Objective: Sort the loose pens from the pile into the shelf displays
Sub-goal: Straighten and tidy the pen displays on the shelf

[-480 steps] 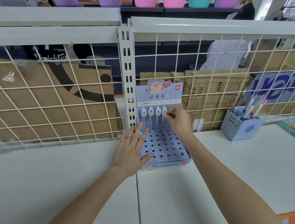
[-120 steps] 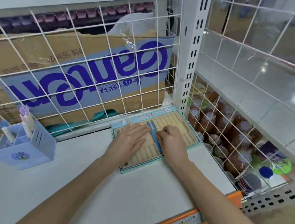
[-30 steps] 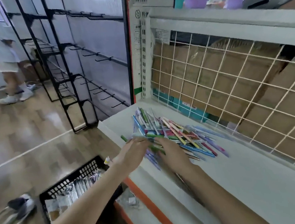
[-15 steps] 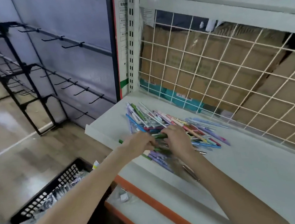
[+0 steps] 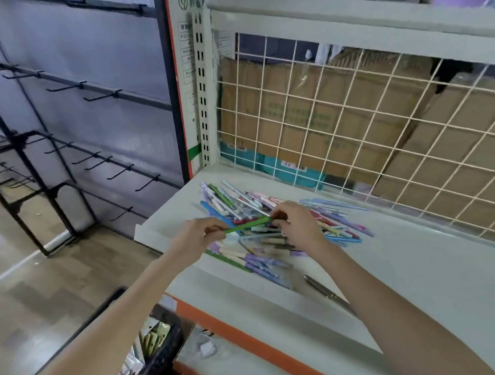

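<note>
A pile of loose pens in green, blue, purple, pink and cream lies at the left end of a white shelf. Both my hands hover just above the pile and hold one green pen between them, level. My left hand pinches its left end. My right hand pinches its right end and covers part of the pile. No shelf display is in view.
A white wire grid backs the shelf, with cardboard boxes behind it. A metal tool lies near the shelf's front lip. A black basket sits on the floor below. A black hook rack stands at the left.
Since the earlier frames I left the pen displays and came to the pile. In the last half second a green pen rose out of the pile, held at both ends.
</note>
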